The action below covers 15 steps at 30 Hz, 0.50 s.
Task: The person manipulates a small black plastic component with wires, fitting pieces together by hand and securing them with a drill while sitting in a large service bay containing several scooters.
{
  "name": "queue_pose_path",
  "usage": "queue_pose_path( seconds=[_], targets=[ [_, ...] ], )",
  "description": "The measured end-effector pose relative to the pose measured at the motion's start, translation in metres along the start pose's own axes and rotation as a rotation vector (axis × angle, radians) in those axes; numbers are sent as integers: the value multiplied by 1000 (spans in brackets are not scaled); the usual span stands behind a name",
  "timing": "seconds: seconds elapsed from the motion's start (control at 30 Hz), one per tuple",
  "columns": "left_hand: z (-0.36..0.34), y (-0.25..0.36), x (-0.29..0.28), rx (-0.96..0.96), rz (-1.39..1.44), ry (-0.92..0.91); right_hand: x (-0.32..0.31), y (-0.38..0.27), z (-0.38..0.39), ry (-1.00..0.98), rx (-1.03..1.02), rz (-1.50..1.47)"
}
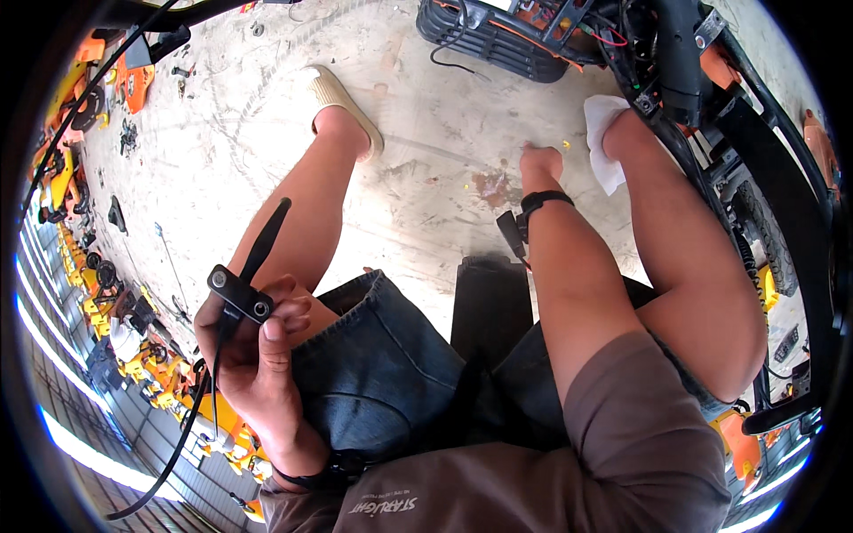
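Note:
My left hand (267, 355) is closed around a black brake lever (267, 240) with its clamp, held above my left thigh. A thin black cable (215, 382) hangs from the lever's clamp end. Down at the floor, my right hand (542, 162) reaches forward between my feet. Its fingers are mostly hidden behind the back of the hand, so whether they grip anything does not show. Just right of it lies a tiny yellow piece (566, 144). A brownish stain (496, 188) marks the concrete beside the hand.
A partly stripped vehicle frame (755, 151) with loose wires stands close on my right. A black slatted part (489, 44) lies ahead. Yellow and orange vehicles (142, 355) line the left side, and loose parts (129, 138) lie scattered on the floor there.

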<state>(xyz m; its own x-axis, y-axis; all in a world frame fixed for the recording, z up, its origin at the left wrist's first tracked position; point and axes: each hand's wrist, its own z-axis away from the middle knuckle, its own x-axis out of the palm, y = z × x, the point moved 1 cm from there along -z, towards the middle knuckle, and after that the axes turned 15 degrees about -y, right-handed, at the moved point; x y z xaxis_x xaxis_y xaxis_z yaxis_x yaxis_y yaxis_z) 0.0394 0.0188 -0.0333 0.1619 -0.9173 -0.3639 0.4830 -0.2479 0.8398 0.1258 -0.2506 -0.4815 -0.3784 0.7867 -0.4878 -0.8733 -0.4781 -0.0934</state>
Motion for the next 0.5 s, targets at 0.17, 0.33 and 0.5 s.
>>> queue_pose_path(
  seconds=[0.17, 0.33, 0.5],
  targets=[
    [-1, 6, 4, -19, -9, 8, -9, -14, 4, 30, -15, 33],
    [1, 4, 4, -12, -8, -10, -25, -45, -4, 112, -446, -45],
    [3, 5, 5, -19, 28, -2, -15, -58, -6, 39, -620, -261]
  ],
)
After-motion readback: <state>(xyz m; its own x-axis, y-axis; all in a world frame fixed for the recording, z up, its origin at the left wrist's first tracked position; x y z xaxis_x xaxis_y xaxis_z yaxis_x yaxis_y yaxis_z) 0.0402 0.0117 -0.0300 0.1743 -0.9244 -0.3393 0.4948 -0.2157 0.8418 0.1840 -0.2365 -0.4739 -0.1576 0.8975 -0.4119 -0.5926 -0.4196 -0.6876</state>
